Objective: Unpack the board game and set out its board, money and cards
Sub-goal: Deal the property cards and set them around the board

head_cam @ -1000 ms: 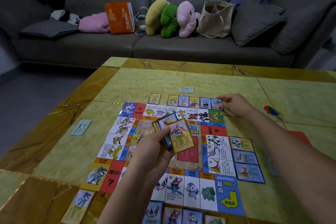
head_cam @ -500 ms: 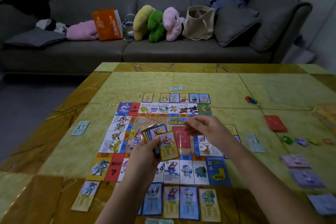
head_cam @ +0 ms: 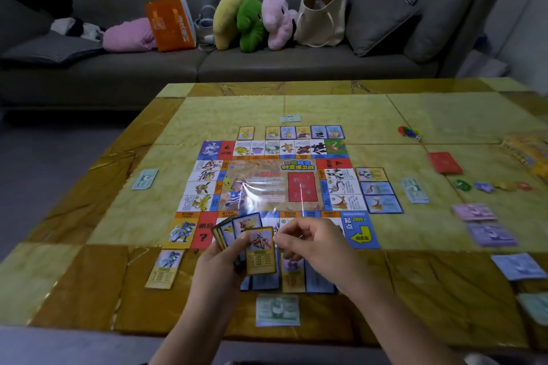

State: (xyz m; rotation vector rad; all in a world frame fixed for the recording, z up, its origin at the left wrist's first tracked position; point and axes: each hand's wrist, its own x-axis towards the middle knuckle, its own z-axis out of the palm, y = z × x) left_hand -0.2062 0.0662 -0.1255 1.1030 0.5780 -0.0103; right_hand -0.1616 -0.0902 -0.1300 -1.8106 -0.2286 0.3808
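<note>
Right in the middle of the yellow marble-patterned table (head_cam: pixel 385 115) the board (head_cam: pixel 267 187) lies flat and square to the table's edges. It is a glossy sheet with a frame of small creature squares, a red rectangle in its centre panel and a blue corner with a yellow arrow at the near right. Above its near edge the left hand (head_cam: pixel 221 261) grips a fan of cards (head_cam: pixel 234 230), the faces turned toward the person and the fan spreading up and to the left. The front card (head_cam: pixel 260 250) has a yellow border and stands upright, its long axis running from near to far. The right hand (head_cam: pixel 311 246) sits just beside it, fingers curled, fingertips at the card's right edge; I cannot tell whether they actually pinch it. More cards lie face up outside the board: a row along the far edge (head_cam: pixel 290 132), a column along the right edge (head_cam: pixel 378 190), and a lone card (head_cam: pixel 164 268) near the left corner. A pale green banknote (head_cam: pixel 277 310) lies flat close to the person.
</note>
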